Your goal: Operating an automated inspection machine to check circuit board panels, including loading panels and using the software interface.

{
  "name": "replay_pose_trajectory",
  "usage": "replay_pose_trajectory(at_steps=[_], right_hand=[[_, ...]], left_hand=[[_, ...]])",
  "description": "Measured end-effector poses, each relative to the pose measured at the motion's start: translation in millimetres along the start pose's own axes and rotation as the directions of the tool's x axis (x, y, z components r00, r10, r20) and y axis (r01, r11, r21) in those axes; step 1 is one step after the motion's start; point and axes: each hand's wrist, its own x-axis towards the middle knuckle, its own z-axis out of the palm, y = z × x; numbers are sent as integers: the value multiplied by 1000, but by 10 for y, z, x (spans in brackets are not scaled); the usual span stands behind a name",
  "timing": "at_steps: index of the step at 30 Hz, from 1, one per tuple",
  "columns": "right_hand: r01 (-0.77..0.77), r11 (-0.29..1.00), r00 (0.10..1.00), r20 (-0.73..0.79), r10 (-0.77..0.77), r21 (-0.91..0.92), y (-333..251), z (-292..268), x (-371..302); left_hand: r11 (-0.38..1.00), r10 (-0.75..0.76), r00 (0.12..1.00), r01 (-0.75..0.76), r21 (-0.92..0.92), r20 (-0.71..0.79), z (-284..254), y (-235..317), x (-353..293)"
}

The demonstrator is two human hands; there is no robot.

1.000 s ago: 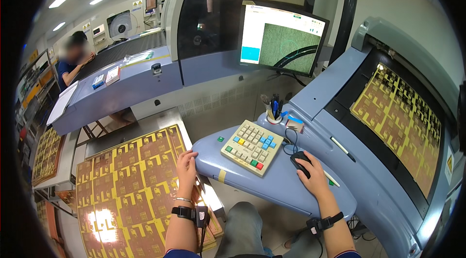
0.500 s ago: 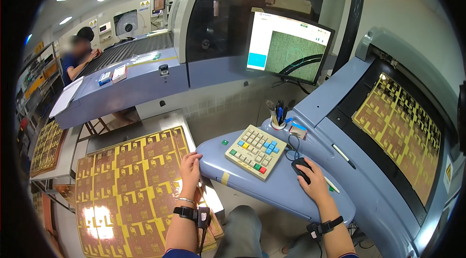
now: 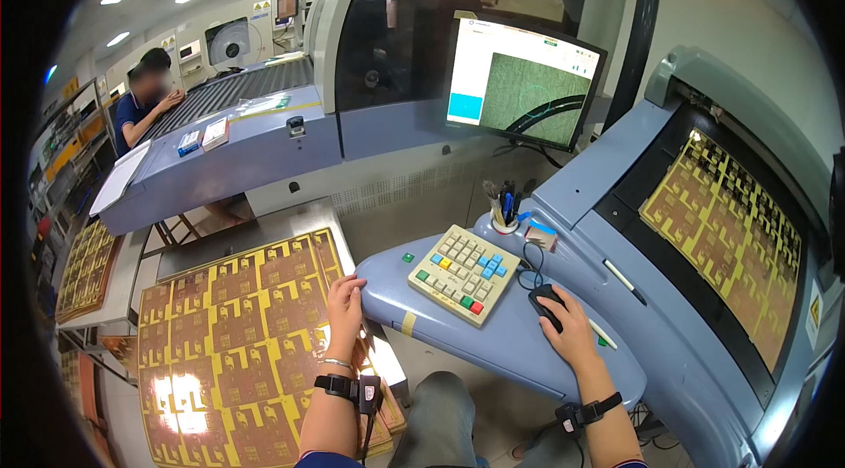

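1. Since the earlier frames little has shifted: the view has tilted slightly, while both hands have stayed where they were, the left at the panel's edge and the right on the mouse.
2. A large blue-grey inspection machine (image 3: 616,230) is seen filling the right side, with a slanted dark window in which a gold-and-brown circuit panel (image 3: 731,239) is shown.
3. A big yellow-and-brown circuit panel (image 3: 220,327) is laid flat at lower left, on top of a stack of similar panels.
4. A monitor (image 3: 521,81) is mounted above the desk, with a green magnified picture displayed on it.
5. A curved blue console shelf (image 3: 493,336) is placed between the panel and the machine.
6. A beige keypad (image 3: 465,272) with coloured keys is set on the shelf, near but apart from both hands.
7. The left hand (image 3: 345,309) is rested open, fingers relaxed and slightly curled, at the right edge of the big panel, just beside the shelf's rim. Nothing is gripped.
8. The right hand (image 3: 572,331) is laid palm down over a black mouse (image 3: 546,301), fingers loosely curved around it.
9. A cup of pens (image 3: 503,213) is stood behind the keypad.
10. Another person (image 3: 145,103) is seated far off at upper left.
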Motion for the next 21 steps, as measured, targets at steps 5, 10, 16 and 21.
replay_pose_trajectory(at_steps=[5,10,16,21], right_hand=[[-12,1000,1000,-3,12,7,-6,4,-3],[-12,1000,1000,-8,12,12,-4,7,-3],[-3,1000,1000,-12,3,6,9,11,-7],[-5,1000,1000,-11,5,6,-6,9,-6]], left_hand=[[1000,4,1000,-4,1,5,-2,-28,4],[1000,1,1000,-1,-5,5,-4,-14,2],[1000,2,1000,-2,-2,3,-1,-3,4],[1000,11,1000,-11,6,-3,-3,-21,2]])
